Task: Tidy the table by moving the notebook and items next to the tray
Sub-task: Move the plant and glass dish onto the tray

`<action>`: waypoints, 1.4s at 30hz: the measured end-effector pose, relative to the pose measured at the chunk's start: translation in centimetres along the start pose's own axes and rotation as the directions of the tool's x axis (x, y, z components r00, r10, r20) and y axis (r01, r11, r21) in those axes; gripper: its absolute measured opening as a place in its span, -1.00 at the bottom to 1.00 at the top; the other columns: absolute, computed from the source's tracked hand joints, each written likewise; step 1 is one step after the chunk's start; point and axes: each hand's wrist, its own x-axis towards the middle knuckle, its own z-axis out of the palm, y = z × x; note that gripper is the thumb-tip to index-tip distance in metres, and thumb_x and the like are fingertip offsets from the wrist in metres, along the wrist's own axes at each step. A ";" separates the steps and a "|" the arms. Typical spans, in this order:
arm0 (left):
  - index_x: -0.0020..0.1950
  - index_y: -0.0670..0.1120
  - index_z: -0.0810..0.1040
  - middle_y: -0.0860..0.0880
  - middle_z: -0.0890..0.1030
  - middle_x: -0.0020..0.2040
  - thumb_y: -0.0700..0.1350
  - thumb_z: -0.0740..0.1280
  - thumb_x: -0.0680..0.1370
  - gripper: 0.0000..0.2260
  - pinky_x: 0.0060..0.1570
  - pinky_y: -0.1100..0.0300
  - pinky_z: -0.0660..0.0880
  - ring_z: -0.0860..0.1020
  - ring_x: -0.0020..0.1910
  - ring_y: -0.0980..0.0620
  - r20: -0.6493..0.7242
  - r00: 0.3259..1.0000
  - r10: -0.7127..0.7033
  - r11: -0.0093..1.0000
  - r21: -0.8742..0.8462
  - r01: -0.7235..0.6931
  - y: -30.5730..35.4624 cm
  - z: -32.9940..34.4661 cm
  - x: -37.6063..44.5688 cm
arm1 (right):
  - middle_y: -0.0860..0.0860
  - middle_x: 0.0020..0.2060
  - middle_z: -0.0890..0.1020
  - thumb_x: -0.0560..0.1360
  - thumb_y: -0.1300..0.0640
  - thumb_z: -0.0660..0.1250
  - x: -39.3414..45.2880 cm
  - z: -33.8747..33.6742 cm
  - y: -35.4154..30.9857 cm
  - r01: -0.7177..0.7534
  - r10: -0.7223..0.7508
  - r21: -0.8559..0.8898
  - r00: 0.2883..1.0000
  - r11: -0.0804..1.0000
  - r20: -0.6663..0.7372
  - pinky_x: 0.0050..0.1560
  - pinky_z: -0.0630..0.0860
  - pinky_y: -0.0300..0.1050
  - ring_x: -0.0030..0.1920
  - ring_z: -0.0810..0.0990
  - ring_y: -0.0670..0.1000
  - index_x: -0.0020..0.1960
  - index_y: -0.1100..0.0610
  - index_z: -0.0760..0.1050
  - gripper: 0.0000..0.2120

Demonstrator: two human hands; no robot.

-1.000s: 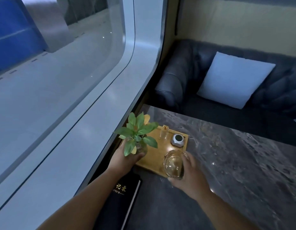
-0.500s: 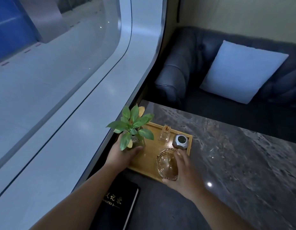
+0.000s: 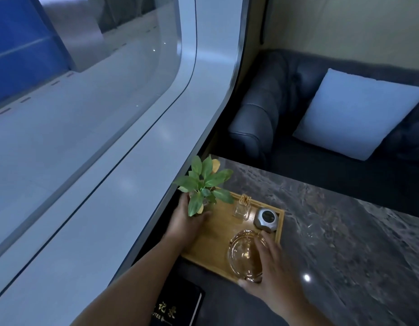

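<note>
A wooden tray (image 3: 218,228) lies on the dark marble table (image 3: 333,231) beside the window wall. My left hand (image 3: 186,222) grips a small green plant (image 3: 203,184) in a glass vase at the tray's far left corner. My right hand (image 3: 272,271) holds a clear glass ashtray (image 3: 243,255) over the tray's near right part. A toothpick holder (image 3: 242,208) and a grey round device (image 3: 266,218) stand at the tray's far right. A black notebook (image 3: 178,309) with gold lettering lies just in front of the tray, partly under my left forearm.
A dark blue sofa (image 3: 262,114) with a pale cushion (image 3: 354,114) stands behind the table. A curved white window frame (image 3: 133,172) runs along the table's left side. A bright light spot (image 3: 306,277) glints on the marble.
Both hands have pushed forward with their loads. The plant now sits nearer the tray's far left corner, and the ashtray has sunk lower over the tray.
</note>
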 end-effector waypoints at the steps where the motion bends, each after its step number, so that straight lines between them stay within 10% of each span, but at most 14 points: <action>1: 0.34 0.12 0.30 0.29 0.51 0.00 -0.04 0.53 0.38 -0.38 -0.19 0.49 0.32 0.44 -0.07 0.41 -0.009 1.000 -0.010 1.000 -0.013 0.010 -0.1 0.4 0.1 | -0.14 0.49 -0.17 0.23 -0.50 0.22 0.0 0.0 0.0 -0.003 0.003 0.007 1.000 1.000 0.000 0.45 0.02 -0.07 0.51 -0.11 -0.04 0.52 0.03 -0.01 0.05; 32: 0.36 -0.09 0.35 -0.14 0.49 0.23 0.08 0.45 0.43 -0.42 0.14 -0.05 0.49 0.50 0.19 -0.14 -0.382 0.907 -0.179 0.982 -0.016 0.187 0.5 4.6 2.0 | -0.15 0.49 0.00 0.11 -0.49 0.28 0.2 0.4 0.3 -0.015 0.020 0.128 0.999 0.992 -0.037 0.40 0.24 0.11 0.50 0.09 0.12 0.45 -0.02 0.23 0.02; 42: 0.38 -0.08 0.34 -0.13 0.48 0.25 0.11 0.44 0.43 -0.39 0.19 -0.04 0.46 0.48 0.23 -0.13 -0.351 0.919 -0.180 0.980 0.015 0.198 0.0 4.2 1.9 | -0.28 0.40 -0.32 0.14 -0.56 0.15 0.2 0.8 0.6 -0.031 0.029 0.101 0.999 0.994 0.018 0.47 0.05 0.02 0.51 -0.12 0.05 0.50 -0.08 -0.01 0.06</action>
